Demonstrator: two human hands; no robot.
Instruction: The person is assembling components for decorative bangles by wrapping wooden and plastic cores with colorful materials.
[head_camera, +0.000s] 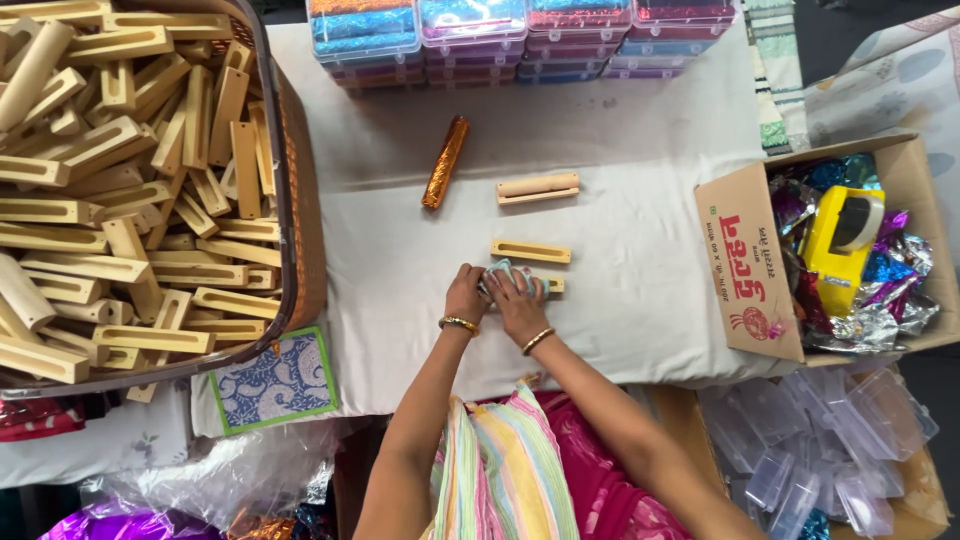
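I see my left hand (466, 292) and right hand (517, 300) pressed together, folding silvery foil around a wooden block (522, 280) at tabletop centre. One orange-wrapped block (445, 162) lies at eleven o'clock; two bare blocks (531, 251) remain at twelve.

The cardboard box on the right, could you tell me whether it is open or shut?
Open. The cardboard box has its flaps folded out, so the yellow tape dispenser and crumpled shiny foil sheets inside show.

Gold bangles on both wrists, bare forearms, pastel-striped scarf over a pink garment
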